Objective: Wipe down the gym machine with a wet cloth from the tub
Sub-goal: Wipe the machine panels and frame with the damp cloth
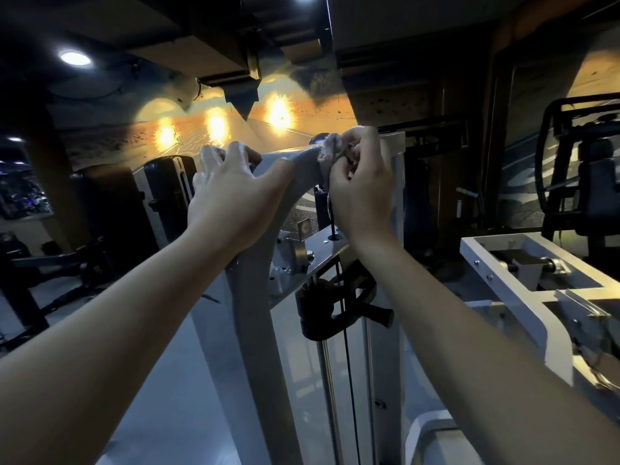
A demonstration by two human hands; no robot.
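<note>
The grey gym machine frame [248, 297] rises in front of me, and its curved top bar [303, 161] arches to the right. My left hand [231, 199] wraps over the top of the bar, thumb on the near side, with what looks like pale cloth [210, 155] under its fingertips. My right hand [360, 182] pinches a bunched whitish cloth [327, 152] against the bar's right end. The tub is not in view.
Below the bar hang a black pulley bracket [335, 307], a cable [349, 364] and chrome guide rods [327, 380]. A white machine frame [523, 283] stands close on the right, and dark machines [590, 182] sit behind it. A black padded machine [167, 189] stands at the left.
</note>
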